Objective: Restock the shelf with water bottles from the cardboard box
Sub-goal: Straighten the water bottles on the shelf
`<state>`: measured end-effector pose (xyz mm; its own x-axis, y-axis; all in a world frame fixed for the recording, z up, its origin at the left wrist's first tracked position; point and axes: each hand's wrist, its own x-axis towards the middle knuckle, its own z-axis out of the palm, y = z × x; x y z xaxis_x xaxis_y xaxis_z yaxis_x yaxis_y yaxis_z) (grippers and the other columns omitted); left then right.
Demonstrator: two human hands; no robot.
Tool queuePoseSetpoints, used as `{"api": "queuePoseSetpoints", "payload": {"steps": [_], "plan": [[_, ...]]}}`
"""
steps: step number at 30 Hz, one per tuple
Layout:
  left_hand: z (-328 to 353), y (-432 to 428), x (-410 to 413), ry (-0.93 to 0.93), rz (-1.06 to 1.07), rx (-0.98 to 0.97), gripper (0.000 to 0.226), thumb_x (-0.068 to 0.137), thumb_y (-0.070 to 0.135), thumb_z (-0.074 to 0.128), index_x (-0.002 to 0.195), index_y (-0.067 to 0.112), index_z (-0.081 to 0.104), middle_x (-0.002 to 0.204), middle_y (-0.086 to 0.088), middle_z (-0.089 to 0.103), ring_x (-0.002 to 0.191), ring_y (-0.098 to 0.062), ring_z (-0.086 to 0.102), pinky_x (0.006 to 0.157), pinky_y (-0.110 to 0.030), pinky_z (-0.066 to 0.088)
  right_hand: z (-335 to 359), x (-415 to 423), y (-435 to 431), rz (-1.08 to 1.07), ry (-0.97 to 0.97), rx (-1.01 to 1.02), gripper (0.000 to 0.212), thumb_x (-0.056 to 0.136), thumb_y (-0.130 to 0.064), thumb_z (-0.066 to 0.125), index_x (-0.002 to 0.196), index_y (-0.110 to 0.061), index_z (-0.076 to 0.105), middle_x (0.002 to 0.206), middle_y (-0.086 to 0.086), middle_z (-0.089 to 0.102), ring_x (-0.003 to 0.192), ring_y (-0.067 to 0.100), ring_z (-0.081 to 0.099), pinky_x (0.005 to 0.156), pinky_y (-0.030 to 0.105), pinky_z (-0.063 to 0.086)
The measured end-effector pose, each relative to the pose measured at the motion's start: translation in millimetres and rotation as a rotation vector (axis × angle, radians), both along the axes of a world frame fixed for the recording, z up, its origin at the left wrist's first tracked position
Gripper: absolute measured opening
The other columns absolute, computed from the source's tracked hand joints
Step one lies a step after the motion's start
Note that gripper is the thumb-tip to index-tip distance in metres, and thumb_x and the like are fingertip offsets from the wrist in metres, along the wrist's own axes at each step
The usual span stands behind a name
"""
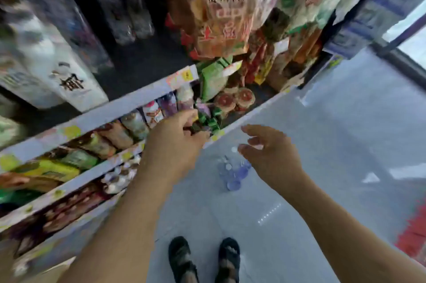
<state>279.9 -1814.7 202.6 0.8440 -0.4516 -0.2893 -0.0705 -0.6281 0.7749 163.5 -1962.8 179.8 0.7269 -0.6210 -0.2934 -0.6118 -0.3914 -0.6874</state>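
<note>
The view is motion-blurred. A small cluster of clear water bottles [232, 173] stands on the grey floor in front of the shelf unit [129, 109]. My right hand [269, 155] hovers just above and to the right of them, fingers spread and holding nothing. My left hand [175, 142] is raised at the shelf's front edge with its fingers loosely curled, and I see nothing in it. More clear bottles [129, 17] stand at the back of the dark upper shelf. A brown corner at the bottom left may be the cardboard box [60, 270].
The shelves at left are packed with snack packs and drink bottles. Large white cartons [60, 68] stand on the upper shelf, and hanging bags [221, 19] crowd the shelf's far end. My sandalled feet [205, 259] stand on the floor. A glass door [410, 35] is at the right.
</note>
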Motion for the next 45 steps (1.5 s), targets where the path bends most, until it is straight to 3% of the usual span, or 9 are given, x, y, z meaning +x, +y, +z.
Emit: {"api": "queuePoseSetpoints", "payload": {"steps": [7, 14, 20, 24, 29, 33, 37, 41, 45], "plan": [[-191.7, -16.5, -25.6, 0.030, -0.185, 0.173, 0.052, 0.088, 0.027, 0.069, 0.138, 0.026, 0.053, 0.135, 0.001, 0.059, 0.122, -0.021, 0.057, 0.096, -0.042, 0.049, -189.3, -45.3, -24.9, -0.076, 0.162, -0.054, 0.034, 0.084, -0.017, 0.068, 0.116, -0.027, 0.070, 0.114, -0.003, 0.067, 0.099, 0.017, 0.065, 0.083, 0.028, 0.050], [-374.5, -37.4, -52.8, 0.025, -0.296, 0.291, 0.054, 0.085, 0.030, 0.071, 0.136, 0.027, 0.054, 0.133, -0.002, 0.061, 0.120, -0.023, 0.059, 0.097, -0.044, 0.050, -403.0, -75.6, -44.0, -0.075, 0.316, -0.021, 0.043, 0.085, -0.022, 0.070, 0.127, -0.019, 0.063, 0.116, 0.011, 0.068, 0.101, 0.029, 0.065, 0.087, 0.036, 0.051], [-498.2, -52.4, -57.9, 0.018, -0.329, 0.387, 0.052, 0.083, 0.031, 0.072, 0.132, 0.028, 0.058, 0.128, -0.002, 0.065, 0.117, -0.024, 0.060, 0.097, -0.043, 0.049, -541.3, -74.7, -61.2, -0.149, 0.273, 0.005, 0.064, 0.082, -0.027, 0.076, 0.140, -0.018, 0.051, 0.130, 0.011, 0.058, 0.110, 0.030, 0.063, 0.096, 0.040, 0.050], [-535.2, -66.3, -50.4, 0.002, -0.352, 0.425, 0.051, 0.083, 0.032, 0.071, 0.132, 0.028, 0.058, 0.127, -0.003, 0.065, 0.117, -0.024, 0.060, 0.096, -0.041, 0.050, -578.8, -67.9, -67.6, -0.164, 0.174, -0.055, 0.050, 0.079, -0.022, 0.078, 0.127, -0.017, 0.062, 0.116, 0.011, 0.058, 0.095, 0.031, 0.063, 0.087, 0.032, 0.049], [-524.2, -77.1, -42.6, 0.000, -0.355, 0.428, 0.050, 0.082, 0.031, 0.072, 0.131, 0.028, 0.060, 0.126, -0.004, 0.065, 0.116, -0.025, 0.060, 0.096, -0.040, 0.050, -568.2, -68.2, -66.6, -0.137, 0.125, -0.158, 0.028, 0.075, -0.015, 0.078, 0.102, -0.014, 0.072, 0.101, 0.005, 0.064, 0.084, 0.027, 0.063, 0.072, 0.020, 0.037], [-475.0, -71.3, -43.2, 0.004, -0.367, 0.432, 0.050, 0.086, 0.030, 0.070, 0.134, 0.028, 0.057, 0.131, -0.002, 0.061, 0.119, -0.023, 0.058, 0.097, -0.039, 0.049, -507.2, -74.1, -63.9, -0.111, 0.045, -0.210, 0.023, 0.073, -0.016, 0.082, 0.094, -0.015, 0.073, 0.087, -0.005, 0.057, 0.071, 0.017, 0.056, 0.067, 0.019, 0.036], [-382.1, -68.8, -46.7, 0.027, -0.374, 0.425, 0.054, 0.087, 0.032, 0.069, 0.138, 0.032, 0.052, 0.132, -0.002, 0.058, 0.118, -0.023, 0.055, 0.097, -0.036, 0.047, -391.3, -71.1, -62.3, -0.118, -0.084, -0.187, 0.019, 0.074, -0.019, 0.082, 0.091, -0.020, 0.072, 0.085, -0.013, 0.053, 0.067, 0.003, 0.050, 0.066, 0.006, 0.037], [-258.6, -66.5, -49.1, 0.012, -0.388, 0.325, 0.059, 0.086, 0.032, 0.070, 0.141, 0.033, 0.048, 0.133, -0.001, 0.057, 0.121, -0.022, 0.054, 0.095, -0.034, 0.045, -251.5, -59.9, -55.4, -0.062, -0.184, -0.211, 0.020, 0.074, -0.021, 0.082, 0.092, -0.021, 0.073, 0.088, -0.006, 0.057, 0.074, 0.010, 0.055, 0.066, 0.023, 0.046], [-115.3, -59.2, -48.1, -0.015, -0.410, 0.190, 0.062, 0.083, 0.030, 0.073, 0.139, 0.035, 0.049, 0.130, 0.002, 0.059, 0.120, -0.019, 0.055, 0.092, -0.032, 0.047, -97.8, -48.5, -43.3, -0.019, -0.289, -0.256, 0.024, 0.073, -0.020, 0.082, 0.095, -0.019, 0.075, 0.090, -0.006, 0.057, 0.078, 0.006, 0.053, 0.064, 0.021, 0.046]]}}
